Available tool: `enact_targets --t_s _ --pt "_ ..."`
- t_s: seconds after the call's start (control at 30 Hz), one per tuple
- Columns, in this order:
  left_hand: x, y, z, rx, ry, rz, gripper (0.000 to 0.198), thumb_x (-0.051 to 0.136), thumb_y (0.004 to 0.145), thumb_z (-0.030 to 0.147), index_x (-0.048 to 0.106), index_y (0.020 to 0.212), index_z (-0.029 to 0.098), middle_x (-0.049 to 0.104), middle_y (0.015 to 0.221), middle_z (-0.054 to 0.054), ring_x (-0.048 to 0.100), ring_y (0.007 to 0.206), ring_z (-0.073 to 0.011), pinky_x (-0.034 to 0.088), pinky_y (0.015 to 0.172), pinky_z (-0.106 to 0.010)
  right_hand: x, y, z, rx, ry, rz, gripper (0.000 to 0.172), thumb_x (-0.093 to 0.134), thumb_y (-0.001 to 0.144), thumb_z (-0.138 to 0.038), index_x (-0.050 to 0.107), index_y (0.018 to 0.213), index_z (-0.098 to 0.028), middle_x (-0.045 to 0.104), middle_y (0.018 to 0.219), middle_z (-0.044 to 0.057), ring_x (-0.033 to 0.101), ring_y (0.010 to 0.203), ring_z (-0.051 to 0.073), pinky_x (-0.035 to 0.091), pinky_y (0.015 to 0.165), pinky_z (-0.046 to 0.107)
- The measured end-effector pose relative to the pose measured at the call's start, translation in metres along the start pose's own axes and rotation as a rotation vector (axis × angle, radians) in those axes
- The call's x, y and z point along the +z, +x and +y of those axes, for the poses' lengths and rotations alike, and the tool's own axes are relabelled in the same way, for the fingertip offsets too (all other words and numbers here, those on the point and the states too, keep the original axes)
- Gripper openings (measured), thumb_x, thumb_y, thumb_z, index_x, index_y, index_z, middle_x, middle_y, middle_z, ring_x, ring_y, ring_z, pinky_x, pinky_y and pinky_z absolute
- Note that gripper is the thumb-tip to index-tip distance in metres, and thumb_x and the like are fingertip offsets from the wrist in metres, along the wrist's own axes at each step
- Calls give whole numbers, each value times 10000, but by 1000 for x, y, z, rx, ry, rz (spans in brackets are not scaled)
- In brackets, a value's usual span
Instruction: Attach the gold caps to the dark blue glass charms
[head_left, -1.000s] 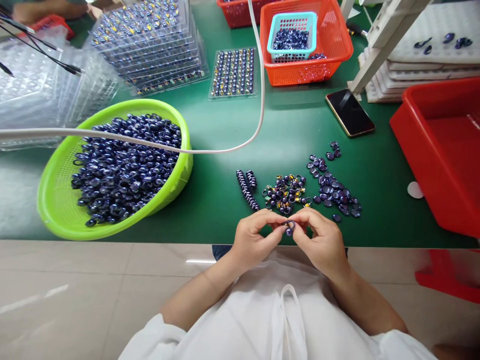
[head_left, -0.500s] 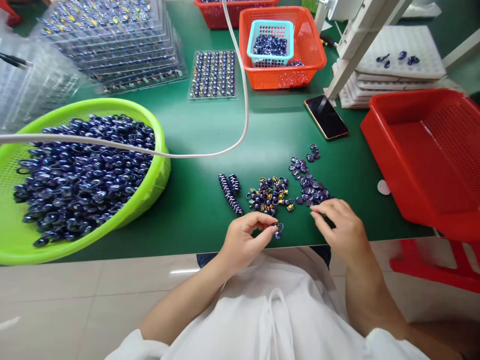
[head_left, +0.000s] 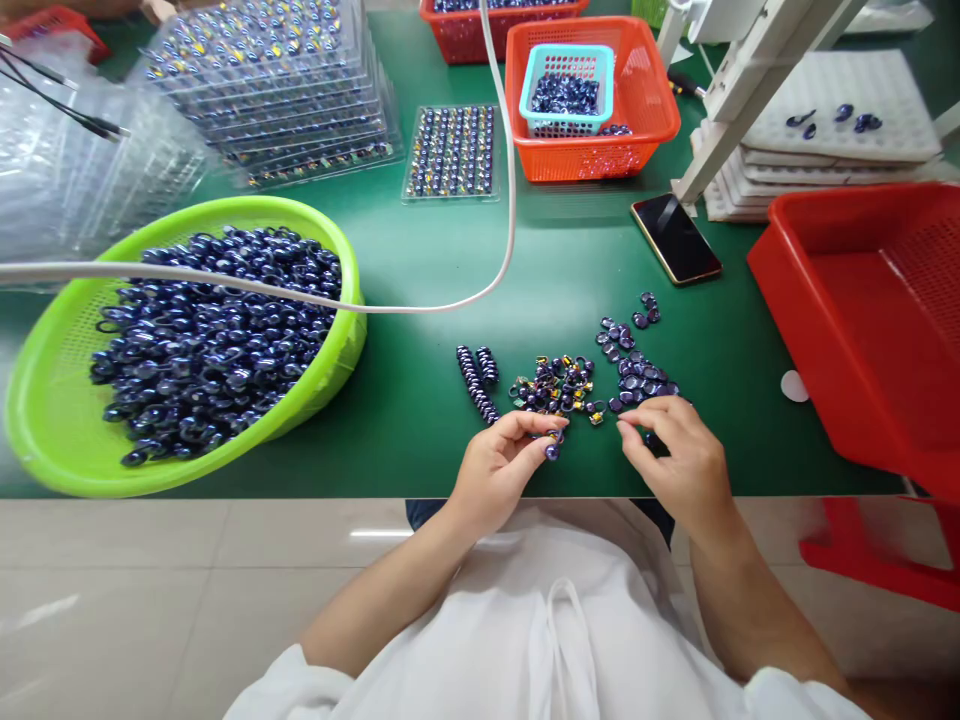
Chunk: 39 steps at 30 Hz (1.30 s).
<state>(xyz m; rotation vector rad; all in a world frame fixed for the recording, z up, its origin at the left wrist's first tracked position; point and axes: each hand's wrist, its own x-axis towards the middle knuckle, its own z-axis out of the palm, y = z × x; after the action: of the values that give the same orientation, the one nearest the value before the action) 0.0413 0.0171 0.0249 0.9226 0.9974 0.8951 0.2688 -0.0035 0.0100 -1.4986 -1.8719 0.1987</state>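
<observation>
My left hand (head_left: 495,465) pinches a small dark ring-shaped piece with a shiny round bead (head_left: 553,452) between thumb and forefinger. Just beyond those fingertips lies a heap of dark rings with gold-coloured stones (head_left: 559,385). My right hand (head_left: 675,455) is closed in a pinch at the near edge of a scatter of flat, dark oval pieces (head_left: 641,380). Whatever sits between its fingertips is too small or hidden to make out. Left of the heap, dark pieces stand packed in two short rows (head_left: 474,385).
A green basket (head_left: 352,290) full of dark rings stands left, crossed by a white cable (head_left: 420,309). Behind are stacked clear trays (head_left: 277,110), a filled tray (head_left: 452,155) and an orange basket (head_left: 517,150). A phone (head_left: 676,238) and red bin (head_left: 795,300) are right.
The view has shifted, so the table's things appear farther right. My right hand has drawn slightly left, away from the oval pieces. My left hand still pinches the ring with the bead.
</observation>
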Motion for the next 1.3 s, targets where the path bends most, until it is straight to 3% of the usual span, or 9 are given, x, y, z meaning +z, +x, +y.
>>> enact_targets --t_s 0.07,0.17,0.3,0.47,0.6,0.73,1.0,1.3 --pt "3 0 -1 1 -91 -57 184 767 840 295 693 935 156 758 1169 -127 685 1148 -249 547 936 -343 4 -2 -16 94 253 -30 97 648 892 -152 666 922 -243 684 912 27 660 818 176 537 755 322" --pt "9 0 -1 -23 -178 -114 220 772 842 329 669 928 156 751 1199 -146 680 1180 -277 534 991 -400 17 -7 -35 241 480 -23 55 634 910 -210 650 882 -255 696 878 12 680 821 177 552 733 308" --pt "9 -2 0 -5 -139 -82 227 773 842 338 671 928 154 756 1183 -139 697 1136 -259 538 980 -379 32 -11 -44 351 380 52 35 632 913 -250 659 892 -252 715 853 5 677 757 166 557 702 289" --pt "2 -3 3 7 -47 -44 229 755 856 331 697 976 145 776 1073 -118 721 973 -207 560 882 -322 33 -7 -44 222 274 27 125 649 889 -189 656 994 -256 704 831 -6 645 667 141 562 653 273" --pt "-2 -1 3 -33 -116 -30 252 796 816 333 701 950 142 779 992 -92 718 889 -173 558 847 -283 32 -2 -42 -3 261 30 308 653 876 -118 634 1138 -279 716 975 29 691 806 165 589 727 310" --pt "-6 2 -1 -92 -231 -10 284 844 761 325 701 918 137 777 903 -76 725 833 -174 571 846 -304 31 0 -44 -98 262 38 309 664 862 -84 656 1098 -283 730 961 38 704 869 193 597 784 355" --pt "-6 3 -13 -61 -211 81 237 871 720 298 765 878 157 771 830 -37 707 743 -138 586 779 -272 34 -7 -54 328 663 -37 103 692 901 -214 729 976 -274 737 924 18 707 785 170 617 735 317" --pt "-1 -1 -5 -8 -81 201 210 883 684 319 826 838 188 822 885 -65 770 821 -214 638 814 -331 40 -7 -59 427 789 -16 122 717 887 -229 764 987 -282 759 945 6 731 769 154 640 734 293"
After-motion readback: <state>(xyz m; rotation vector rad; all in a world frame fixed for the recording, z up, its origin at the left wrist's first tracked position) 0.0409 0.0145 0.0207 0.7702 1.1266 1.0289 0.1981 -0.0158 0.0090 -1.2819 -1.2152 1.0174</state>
